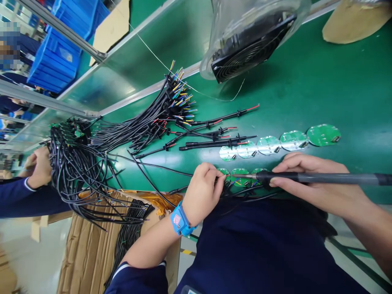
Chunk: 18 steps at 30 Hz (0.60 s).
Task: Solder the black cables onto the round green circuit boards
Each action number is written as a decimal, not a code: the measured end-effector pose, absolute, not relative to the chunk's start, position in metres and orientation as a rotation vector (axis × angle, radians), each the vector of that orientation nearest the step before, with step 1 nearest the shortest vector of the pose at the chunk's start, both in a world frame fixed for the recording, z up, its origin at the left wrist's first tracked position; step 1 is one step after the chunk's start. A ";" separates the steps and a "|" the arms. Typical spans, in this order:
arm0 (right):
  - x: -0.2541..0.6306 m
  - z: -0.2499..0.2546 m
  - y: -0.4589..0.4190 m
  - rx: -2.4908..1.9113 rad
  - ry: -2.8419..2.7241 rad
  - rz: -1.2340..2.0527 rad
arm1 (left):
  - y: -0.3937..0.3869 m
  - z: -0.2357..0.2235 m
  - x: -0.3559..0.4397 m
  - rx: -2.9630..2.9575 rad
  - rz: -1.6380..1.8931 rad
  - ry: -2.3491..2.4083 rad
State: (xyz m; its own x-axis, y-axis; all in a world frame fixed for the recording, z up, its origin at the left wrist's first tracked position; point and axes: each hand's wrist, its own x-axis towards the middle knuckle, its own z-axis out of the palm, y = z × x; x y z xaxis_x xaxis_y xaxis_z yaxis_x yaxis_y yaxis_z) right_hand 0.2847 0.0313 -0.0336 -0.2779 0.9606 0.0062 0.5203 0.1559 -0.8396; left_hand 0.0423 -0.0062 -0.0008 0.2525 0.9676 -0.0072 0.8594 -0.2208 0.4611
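Observation:
My right hand (309, 179) is closed round the dark handle of a soldering iron (294, 177), whose metal tip points left over a row of round green circuit boards (240, 173) at the near edge. Pinched fingers of my left hand (203, 190), with a blue wrist strap (180, 220) below it, are at the leftmost of these boards, by the iron's tip. A short reddish wire end shows at the fingertips; my fingers hide most of it. Black cables with coloured ends lie along the near boards. A second row of round boards (268, 145) lies just beyond.
Loose black cables with red ends (214, 132) and a large cable bundle (131, 126) lie to the left. A tangled cable pile (82, 171) hangs over the table edge near a co-worker's hand (41, 165). A plastic-wrapped fan (254, 53) stands at the back, beside a thin hanging wire.

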 end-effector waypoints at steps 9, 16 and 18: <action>0.287 -0.034 0.030 -1.458 -1.895 1.005 | -0.007 -0.002 0.043 2.091 0.412 1.704; 0.286 -0.034 0.030 -1.422 -1.939 0.958 | -0.007 -0.003 0.044 2.086 0.418 1.725; 0.286 -0.034 0.030 -1.411 -1.940 0.951 | -0.008 -0.004 0.045 2.093 0.423 1.733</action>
